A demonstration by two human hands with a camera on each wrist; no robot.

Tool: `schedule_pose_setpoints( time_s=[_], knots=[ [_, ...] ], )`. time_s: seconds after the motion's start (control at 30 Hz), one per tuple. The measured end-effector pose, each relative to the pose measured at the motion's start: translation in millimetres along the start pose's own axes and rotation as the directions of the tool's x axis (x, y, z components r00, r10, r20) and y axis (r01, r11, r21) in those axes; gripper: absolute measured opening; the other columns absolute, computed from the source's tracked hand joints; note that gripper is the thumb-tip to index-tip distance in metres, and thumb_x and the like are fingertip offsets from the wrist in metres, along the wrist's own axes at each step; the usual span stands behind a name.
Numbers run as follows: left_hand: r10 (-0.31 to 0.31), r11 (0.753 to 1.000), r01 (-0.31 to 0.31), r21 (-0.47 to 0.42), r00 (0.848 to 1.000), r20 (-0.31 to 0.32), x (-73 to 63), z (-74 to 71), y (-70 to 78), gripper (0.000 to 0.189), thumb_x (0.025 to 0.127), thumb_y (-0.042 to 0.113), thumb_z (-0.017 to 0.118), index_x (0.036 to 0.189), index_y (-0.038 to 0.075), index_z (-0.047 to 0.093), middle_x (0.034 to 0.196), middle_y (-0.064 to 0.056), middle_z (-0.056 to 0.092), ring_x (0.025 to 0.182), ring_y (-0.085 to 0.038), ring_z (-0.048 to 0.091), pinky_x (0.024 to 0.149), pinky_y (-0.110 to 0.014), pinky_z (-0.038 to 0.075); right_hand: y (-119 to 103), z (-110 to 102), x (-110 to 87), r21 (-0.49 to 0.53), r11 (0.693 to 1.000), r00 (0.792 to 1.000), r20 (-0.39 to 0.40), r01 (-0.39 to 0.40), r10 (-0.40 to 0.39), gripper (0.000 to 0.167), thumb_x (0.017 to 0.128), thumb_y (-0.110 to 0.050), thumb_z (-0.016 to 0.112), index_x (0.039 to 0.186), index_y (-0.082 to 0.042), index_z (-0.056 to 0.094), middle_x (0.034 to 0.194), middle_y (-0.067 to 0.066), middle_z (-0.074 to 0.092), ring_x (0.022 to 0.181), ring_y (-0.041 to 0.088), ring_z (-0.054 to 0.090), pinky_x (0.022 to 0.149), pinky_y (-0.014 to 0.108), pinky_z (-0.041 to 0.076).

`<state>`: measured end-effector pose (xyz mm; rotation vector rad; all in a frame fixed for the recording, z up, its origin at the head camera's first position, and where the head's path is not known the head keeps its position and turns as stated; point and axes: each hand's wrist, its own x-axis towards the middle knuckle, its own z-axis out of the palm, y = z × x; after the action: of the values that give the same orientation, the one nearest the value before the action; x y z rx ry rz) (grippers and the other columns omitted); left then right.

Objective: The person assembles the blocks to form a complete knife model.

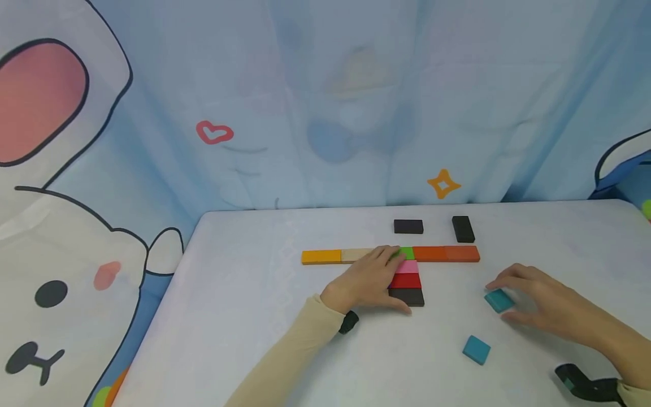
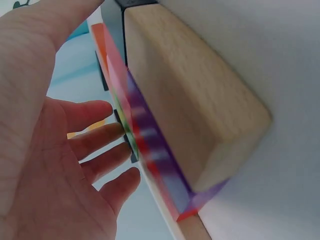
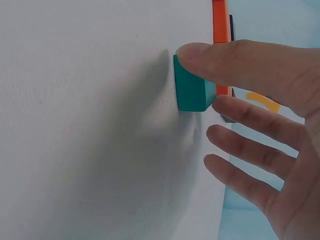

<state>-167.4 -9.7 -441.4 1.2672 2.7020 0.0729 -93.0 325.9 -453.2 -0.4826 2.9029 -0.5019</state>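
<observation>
My right hand (image 1: 546,299) pinches a teal block (image 1: 499,301) between thumb and fingers, low over the white table. In the right wrist view the thumb lies against that teal block (image 3: 191,90), and the other fingers are spread behind it. A second teal block (image 1: 476,350) lies nearer the front. My left hand (image 1: 363,280) reaches over the joined blocks, fingers extended near the green block (image 1: 407,252) and thumb near the dark block (image 1: 407,297). Between these sit a pink block (image 1: 407,267) and a red block (image 1: 405,281). The left wrist view shows a wooden block (image 2: 185,65) beside a purple one (image 2: 150,120).
Across the far side runs a row with a yellow block (image 1: 321,257), a beige block (image 1: 352,256) and two orange blocks (image 1: 429,254). Two black blocks (image 1: 408,226) lie behind it. A blue printed curtain (image 1: 315,181) hangs at the table's back edge.
</observation>
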Motion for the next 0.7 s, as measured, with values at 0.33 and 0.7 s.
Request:
schedule_pose_setpoints(
  time_s=[0.33, 0.7],
  knots=[
    [-0.030, 0.998, 0.031, -0.058, 0.999, 0.034, 2.9, 0.3, 0.9, 0.104, 0.087, 0.072, 0.071, 0.163, 0.010, 0.036, 0.169, -0.006, 0.029, 0.154, -0.020, 0.028, 0.125, -0.028, 0.027, -5, -4, 3.1, 0.024, 1.000, 1.000, 0.020, 0.013, -0.014, 0.051, 0.073, -0.022, 0.096, 0.118, -0.009, 0.076, 0.115, 0.012, 0.066, 0.105, 0.033, 0.063, 0.089, 0.059, 0.058],
    [-0.031, 0.999, 0.034, -0.037, 0.997, 0.069, 8.6, -3.8, 3.0, 0.103, 0.087, 0.072, 0.071, 0.161, 0.010, 0.039, 0.168, -0.006, 0.030, 0.152, -0.020, 0.030, 0.123, -0.026, 0.031, -14, -19, 28.3, 0.018, 0.996, 0.989, -0.121, 0.087, -0.084, 0.041, 0.081, -0.022, 0.092, 0.115, -0.006, 0.076, 0.113, 0.012, 0.067, 0.103, 0.034, 0.062, 0.088, 0.062, 0.058]
  ],
)
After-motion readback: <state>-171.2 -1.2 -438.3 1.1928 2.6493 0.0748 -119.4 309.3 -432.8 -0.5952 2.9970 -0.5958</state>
